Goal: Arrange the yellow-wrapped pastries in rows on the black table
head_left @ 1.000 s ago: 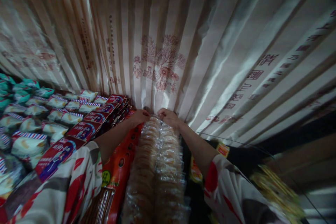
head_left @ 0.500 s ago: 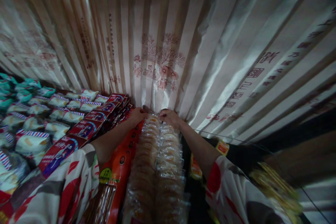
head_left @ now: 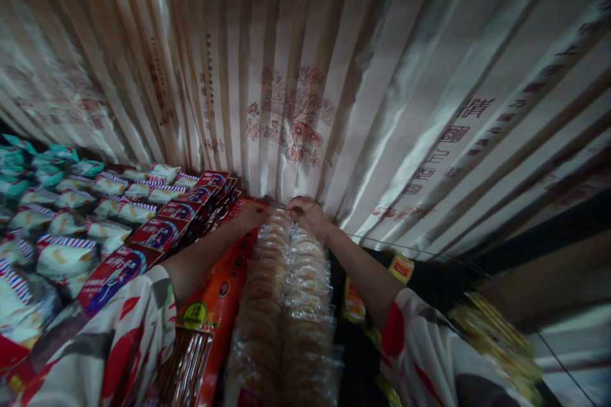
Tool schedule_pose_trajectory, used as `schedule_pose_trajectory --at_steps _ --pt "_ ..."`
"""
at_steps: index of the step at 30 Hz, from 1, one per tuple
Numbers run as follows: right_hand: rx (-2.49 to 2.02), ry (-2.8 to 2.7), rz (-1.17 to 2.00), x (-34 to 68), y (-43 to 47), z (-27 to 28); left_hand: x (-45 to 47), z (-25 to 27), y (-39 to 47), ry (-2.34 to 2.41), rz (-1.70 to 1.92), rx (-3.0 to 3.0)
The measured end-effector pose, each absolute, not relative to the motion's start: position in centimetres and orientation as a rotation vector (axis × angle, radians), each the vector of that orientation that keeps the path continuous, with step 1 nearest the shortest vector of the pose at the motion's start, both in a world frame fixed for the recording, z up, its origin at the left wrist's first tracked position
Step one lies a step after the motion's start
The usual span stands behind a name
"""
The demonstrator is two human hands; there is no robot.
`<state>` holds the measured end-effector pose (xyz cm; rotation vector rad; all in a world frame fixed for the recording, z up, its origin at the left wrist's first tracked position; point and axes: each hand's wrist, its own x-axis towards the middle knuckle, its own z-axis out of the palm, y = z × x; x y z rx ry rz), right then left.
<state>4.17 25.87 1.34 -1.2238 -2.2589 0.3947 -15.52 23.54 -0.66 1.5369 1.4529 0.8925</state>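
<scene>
Tbh barely any change vs 0.5s ago: L hand (head_left: 252, 215) n R hand (head_left: 309, 216) still at far end of wrapped packs (head_left: 306, 286), so same spot's being worked. Fingers curled, can't tell if gripping. Packs start by fingertips, run back twd wearer.

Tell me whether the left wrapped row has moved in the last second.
No, no visible shift: the left wrapped row lies alongside the orange pack, as before.
</scene>
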Motion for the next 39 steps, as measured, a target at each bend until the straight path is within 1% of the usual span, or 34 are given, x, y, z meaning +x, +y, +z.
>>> schedule_pose_trajectory --at_steps 5,11,14,18,20,27,33,37,39 --pt "-1.101 -2.286 0.268 4.4 24.9 1.4 -15.0 -0.5 23.2 1.533 0.95 1.541" --pt "-1.211 -2.273 0.255 4.1 23.8 1.3 -15.2 0.3 22.2 1.619 0.963 1.552" --pt "-1.23 -2.251 0.217 3.8 23.5 1.3 -16.0 1.1 21.4 1.706 0.902 1.586" --pt "-1.269 -2.233 0.193 3.5 23.4 1.0 -17.0 1.7 20.6 1.512 0.742 1.598" --pt "-1.268 -2.222 0.187 3.5 23.3 0.9 -16.9 1.7 20.4 1.4 0.728 1.569" --pt "-1.144 -2.218 0.201 4.4 22.3 1.4 -15.3 1.1 20.1 1.431 0.954 1.415" --pt "-1.261 -2.316 0.204 4.2 20.8 2.2 -15.1 0.9 19.6 1.554 1.021 1.44" --pt "-1.281 -2.284 0.134 3.8 20.5 2.1 -16.3 1.3 18.8 1.733 0.89 1.55" --pt "-1.254 -2.28 0.119 3.7 20.6 1.8 -16.8 1.3 18.3 1.613 0.818 1.631"
